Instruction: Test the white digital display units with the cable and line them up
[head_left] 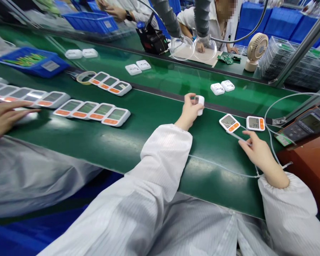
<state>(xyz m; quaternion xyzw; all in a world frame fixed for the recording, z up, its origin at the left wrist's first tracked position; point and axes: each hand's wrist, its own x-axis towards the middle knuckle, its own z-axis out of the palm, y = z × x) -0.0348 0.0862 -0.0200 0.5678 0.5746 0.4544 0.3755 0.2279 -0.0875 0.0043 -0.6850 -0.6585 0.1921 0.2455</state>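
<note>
My left hand (190, 109) is closed round a small white device (200, 104), held on its edge on the green belt (154, 117). My right hand (256, 149) pinches a thin white cable (236, 136) that runs to a white and orange display unit (229, 123) lying flat. A second display unit (255, 123) with lit digits lies just right of it. The cable trails back across the belt under my right wrist.
Rows of the same display units (92, 111) lie at the left, where another person's hand (5, 115) rests. White units in pairs (222, 87) sit further back. A meter (304, 126) stands at right. A tape roll (85, 77), blue bin (32, 62) and fan (254, 49) lie beyond.
</note>
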